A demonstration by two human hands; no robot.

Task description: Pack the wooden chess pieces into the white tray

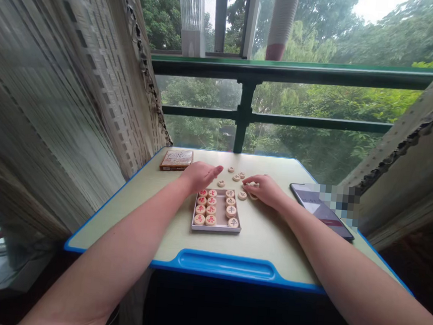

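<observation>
A shallow white box tray [215,228] in the middle of the desk holds several round wooden Chinese chess pieces [211,210] with red and black characters. Several loose pieces [237,176] lie on the desk just beyond it. My left hand [199,175] hovers over the tray's far left corner, fingers curled loosely, nothing visible in them. My right hand [263,189] rests to the right of the tray's far edge, fingertips pinched on a loose piece [251,188]; another piece [242,195] lies beside it.
The desk [151,212] is pale with a blue rim and a blue front groove. The box lid [176,159] lies at the far left. A phone [320,210] lies at the right. Curtains hang on both sides, and a green window railing stands behind.
</observation>
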